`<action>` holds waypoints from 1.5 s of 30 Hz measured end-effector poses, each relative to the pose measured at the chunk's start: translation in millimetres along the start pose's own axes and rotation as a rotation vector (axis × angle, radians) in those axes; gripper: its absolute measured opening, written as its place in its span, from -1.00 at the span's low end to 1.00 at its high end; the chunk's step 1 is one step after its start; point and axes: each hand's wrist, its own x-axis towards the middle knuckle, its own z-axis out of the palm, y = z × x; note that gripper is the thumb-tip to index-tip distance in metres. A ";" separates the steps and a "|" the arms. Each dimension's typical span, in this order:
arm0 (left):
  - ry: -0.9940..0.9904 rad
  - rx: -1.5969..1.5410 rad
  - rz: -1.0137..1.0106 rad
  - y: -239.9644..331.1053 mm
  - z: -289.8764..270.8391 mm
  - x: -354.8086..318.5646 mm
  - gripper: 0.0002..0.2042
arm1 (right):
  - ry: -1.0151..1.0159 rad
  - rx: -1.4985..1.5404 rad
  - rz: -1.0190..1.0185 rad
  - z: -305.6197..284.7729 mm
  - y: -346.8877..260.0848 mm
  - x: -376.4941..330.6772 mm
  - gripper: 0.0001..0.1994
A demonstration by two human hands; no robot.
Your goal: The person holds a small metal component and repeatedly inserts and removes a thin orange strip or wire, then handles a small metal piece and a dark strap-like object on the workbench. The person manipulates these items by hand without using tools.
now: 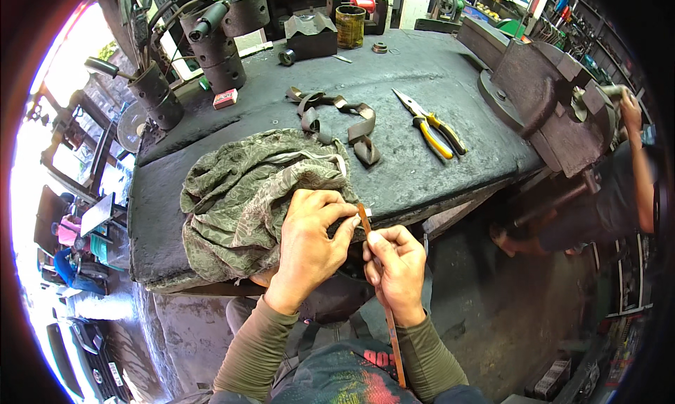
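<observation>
A narrow orange-brown strip [391,334] runs up from my lap, past the near edge of the bench. My right hand [396,267] is closed round it, thumb pressed against the curled fingers. Just left of the strip's upper end, my left hand [314,235] is in a pinch. A small whitish bit shows at its fingertips; what it is I cannot make out. Under and behind my left hand lies a crumpled green patterned cloth [239,200]. Beyond the cloth rests a curled dark strip [362,128]. To its right are long-nose pliers [432,130] with yellow-and-black handles, jaws pointing away.
A large bench vise [541,95] stands at the right; another person's arm [638,158] reaches toward it. Tool-filled metal cylinders [158,98] line the left rear, near a red matchbox [225,98]. At the back stand a dark box [311,37] and a yellowish jar [350,28].
</observation>
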 end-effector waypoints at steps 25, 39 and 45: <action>-0.004 -0.023 -0.027 -2.1 0.5 -1.5 -0.85 | 0.034 -0.144 -0.027 3.8 -3.8 0.2 -0.88; 0.002 -0.012 -0.011 -2.6 1.6 -2.2 -0.84 | -0.042 -0.096 -0.083 0.7 -3.3 2.4 -0.87; 0.004 0.011 -0.031 -3.6 2.7 -2.1 -0.84 | -0.078 -0.091 -0.146 1.7 -2.9 3.0 -0.86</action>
